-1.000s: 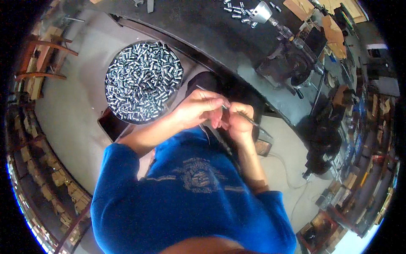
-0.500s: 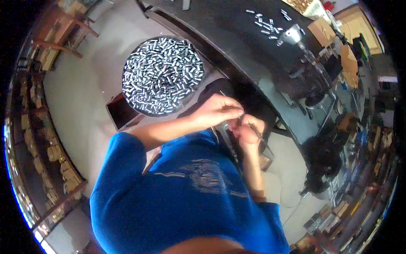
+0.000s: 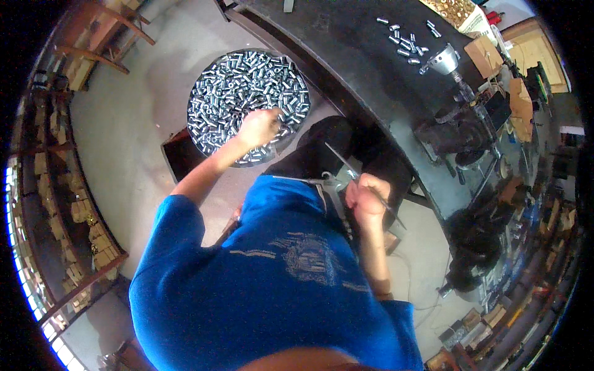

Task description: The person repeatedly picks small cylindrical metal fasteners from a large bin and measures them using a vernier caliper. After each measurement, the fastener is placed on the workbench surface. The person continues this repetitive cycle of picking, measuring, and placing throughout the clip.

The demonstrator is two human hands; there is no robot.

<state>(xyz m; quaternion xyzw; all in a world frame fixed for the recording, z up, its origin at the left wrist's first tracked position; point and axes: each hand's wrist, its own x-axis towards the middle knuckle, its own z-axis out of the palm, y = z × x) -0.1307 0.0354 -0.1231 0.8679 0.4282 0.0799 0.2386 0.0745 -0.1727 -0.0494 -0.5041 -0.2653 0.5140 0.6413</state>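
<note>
My left hand (image 3: 260, 127) is over a round tub heaped with short shiny metal sleeves (image 3: 232, 93), at the tub's near right side. Its fingers are curled down onto the pile, and what they pinch, if anything, is hidden. Above my lap, my right hand (image 3: 367, 193) is closed round a long thin metal rod with pointed ends (image 3: 339, 156). The rod slants from upper left to lower right and sticks out on both sides of the fist. Beside this hand, a grey metal tool with a hooked end (image 3: 334, 184) lies at my lap.
A dark workbench (image 3: 346, 55) runs along the right, with several loose metal sleeves (image 3: 405, 44) on it. A bench machine with a silver cone-shaped head (image 3: 443, 60) stands there. Brass-coloured parts (image 3: 455, 11) fill a box at the back. Shelves (image 3: 55, 204) line the left; a wooden stool (image 3: 102, 40) stands far left.
My left hand has left my right hand and moved left and up to the tub of sleeves. The right hand stays near my lap, with more of the rod now showing.
</note>
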